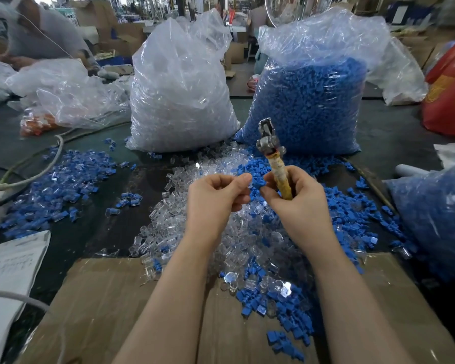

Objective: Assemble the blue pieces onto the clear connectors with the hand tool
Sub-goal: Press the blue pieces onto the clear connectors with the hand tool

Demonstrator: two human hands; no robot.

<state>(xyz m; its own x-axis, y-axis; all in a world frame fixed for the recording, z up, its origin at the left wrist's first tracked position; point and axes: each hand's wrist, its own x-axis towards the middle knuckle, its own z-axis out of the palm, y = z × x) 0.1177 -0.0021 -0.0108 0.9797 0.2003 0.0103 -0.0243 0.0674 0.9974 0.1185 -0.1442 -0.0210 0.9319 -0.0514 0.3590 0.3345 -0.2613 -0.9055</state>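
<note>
The right hand (297, 195) is curled round the yellowish wrapped handle of the hand tool (269, 151), which stands nearly upright with its metal head well above the knuckles; the same hand's thumb and forefinger pinch a blue piece (258, 181) at their tips. The left hand (216, 193) is closed in a loose fist with thumb against forefinger, and it may hold a clear connector there, though nothing clear enough shows to say so. Both hands hover just apart over the mixed heap of clear connectors (195, 232) and blue pieces on the dark table (111, 222).

The likeliest slip is at the pinch: the right hand does two jobs at once, so the small blue piece could drop back into the heap, or go onto the connector crooked and be crushed when the tool closes. The connectors are smooth, glossy and see-through, hard to pick out against each other; the blue pieces are matt, blocky and easy to see. Finished pairs seem to lie in the pile at the left (61, 179). A flat sheet of brown cardboard (116, 311) lies under the near edge of the heap, and two crinkled plastic bags behind hold stock, one of clear parts (179, 85), one of blue parts (310, 101)
</note>
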